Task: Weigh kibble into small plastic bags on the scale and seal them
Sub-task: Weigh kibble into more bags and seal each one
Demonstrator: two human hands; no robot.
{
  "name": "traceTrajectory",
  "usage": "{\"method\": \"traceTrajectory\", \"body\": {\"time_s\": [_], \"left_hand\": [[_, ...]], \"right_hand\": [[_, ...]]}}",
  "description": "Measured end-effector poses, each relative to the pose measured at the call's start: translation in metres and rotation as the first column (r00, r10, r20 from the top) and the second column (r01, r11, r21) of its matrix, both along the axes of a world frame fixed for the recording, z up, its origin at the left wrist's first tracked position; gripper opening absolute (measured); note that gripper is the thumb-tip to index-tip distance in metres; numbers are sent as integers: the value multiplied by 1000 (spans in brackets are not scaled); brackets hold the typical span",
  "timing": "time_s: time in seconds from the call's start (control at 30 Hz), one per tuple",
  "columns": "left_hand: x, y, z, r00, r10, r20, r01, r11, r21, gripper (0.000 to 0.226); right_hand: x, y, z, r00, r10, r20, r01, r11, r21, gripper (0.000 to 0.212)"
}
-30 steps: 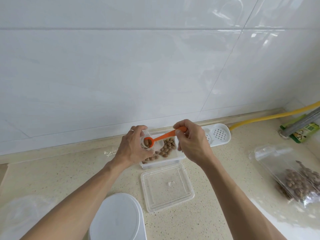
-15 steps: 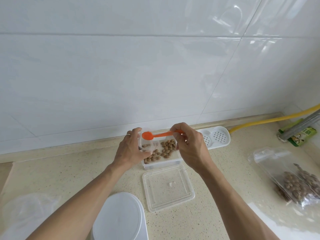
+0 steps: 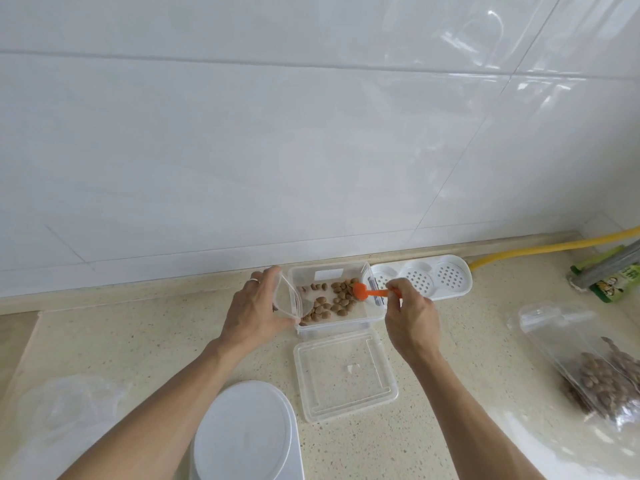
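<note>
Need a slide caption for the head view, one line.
Right hand dips orange scoop into kibble container while left hand holds small plastic bag open.

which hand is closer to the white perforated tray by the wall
Right. The right hand, pinching the orange scoop, sits just in front of the perforated tray; the left hand holds a small bag beyond the kibble container.

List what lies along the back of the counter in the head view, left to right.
Left hand holding a small bag → kibble tub → orange scoop in the right hand → white perforated tray → yellow hose → green packet.
</note>
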State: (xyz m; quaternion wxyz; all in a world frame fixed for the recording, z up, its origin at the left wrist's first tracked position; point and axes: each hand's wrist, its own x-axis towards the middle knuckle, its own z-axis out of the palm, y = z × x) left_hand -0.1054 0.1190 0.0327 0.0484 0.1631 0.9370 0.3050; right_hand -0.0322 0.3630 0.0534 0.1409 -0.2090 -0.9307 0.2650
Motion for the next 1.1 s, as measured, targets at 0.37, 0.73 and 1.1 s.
{"method": "traceTrajectory", "body": {"time_s": [0.37,0.73,1.1], "left_hand": [[2,1,-3,999,-13,-49,9,997,-76,94],[-5,4,-1,975,9,-224,-66,967,-246,90],[-10,26,9,992,16,-126,-49,963,-267,88]], "right_hand": [[0,-20,-13,977,162,139,-45,792,-609,18],[3,-3,0,978,-126,164,206,527,-824,18],[-3,-4,63,996,66,-62,-90,788,-609,17]]}}
